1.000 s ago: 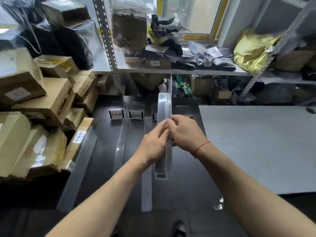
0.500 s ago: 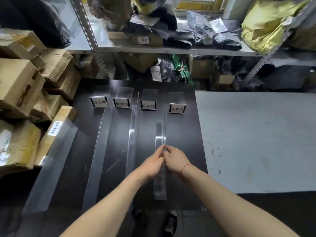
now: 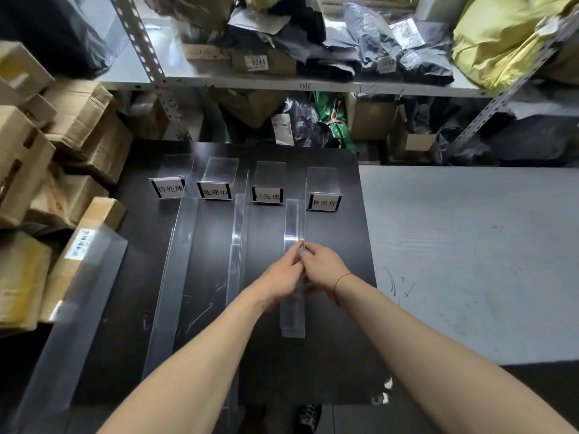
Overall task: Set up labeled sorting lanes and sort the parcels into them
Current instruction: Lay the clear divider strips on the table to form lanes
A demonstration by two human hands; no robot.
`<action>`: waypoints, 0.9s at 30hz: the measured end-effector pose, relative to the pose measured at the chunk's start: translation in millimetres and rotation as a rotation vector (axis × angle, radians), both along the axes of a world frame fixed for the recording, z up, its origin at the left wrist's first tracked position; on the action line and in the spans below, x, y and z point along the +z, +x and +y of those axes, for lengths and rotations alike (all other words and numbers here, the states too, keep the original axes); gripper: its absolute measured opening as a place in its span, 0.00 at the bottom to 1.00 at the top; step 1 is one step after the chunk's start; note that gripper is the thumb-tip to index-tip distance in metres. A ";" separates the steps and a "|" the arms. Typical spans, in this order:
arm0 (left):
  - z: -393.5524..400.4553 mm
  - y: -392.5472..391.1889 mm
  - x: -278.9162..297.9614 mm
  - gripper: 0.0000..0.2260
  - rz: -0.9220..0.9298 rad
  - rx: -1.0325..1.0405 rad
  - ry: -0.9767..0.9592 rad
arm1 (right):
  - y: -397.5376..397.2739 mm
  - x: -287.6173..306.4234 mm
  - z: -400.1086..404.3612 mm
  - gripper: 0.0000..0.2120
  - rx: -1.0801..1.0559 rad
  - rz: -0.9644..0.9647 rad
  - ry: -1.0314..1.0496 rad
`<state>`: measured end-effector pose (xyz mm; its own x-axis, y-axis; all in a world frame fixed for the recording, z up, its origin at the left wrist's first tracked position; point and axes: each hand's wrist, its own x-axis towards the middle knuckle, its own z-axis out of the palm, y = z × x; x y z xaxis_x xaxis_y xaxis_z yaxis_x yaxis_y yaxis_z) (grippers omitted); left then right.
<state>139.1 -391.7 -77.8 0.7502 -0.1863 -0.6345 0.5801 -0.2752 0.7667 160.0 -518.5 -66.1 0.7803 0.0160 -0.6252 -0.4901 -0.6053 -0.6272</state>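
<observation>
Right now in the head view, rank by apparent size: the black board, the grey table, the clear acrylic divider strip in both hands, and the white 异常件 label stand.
1. black board and grey table: look alike, and the frame crops the table; not ranked.
2. clear acrylic divider strip, gripped by left hand and right hand.
3. white 异常件 label stand.

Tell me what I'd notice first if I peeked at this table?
Two bare hands, the left hand and right hand, meet mid-table, pinching a long clear plastic divider strip on the black tabletop. Behind it stand four small white label signs with black writing, and brown cardboard parcels pile up at the left.
</observation>
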 end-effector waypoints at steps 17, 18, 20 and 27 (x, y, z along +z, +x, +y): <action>17.8 -57.0 2.6 0.37 -0.018 -0.214 0.033 | 5.1 27.4 13.5 0.06 -0.125 0.049 0.111; 18.3 -66.0 2.5 0.38 -0.001 -0.224 0.021 | 4.3 27.1 14.1 0.06 -0.122 0.049 0.120; 19.6 -83.5 3.7 0.39 0.010 -0.234 0.019 | 1.6 28.7 14.7 0.04 -0.143 0.068 0.152; 21.6 -123.8 3.4 0.43 0.067 -0.221 -0.075 | 1.1 27.6 10.8 0.26 -0.127 0.124 0.166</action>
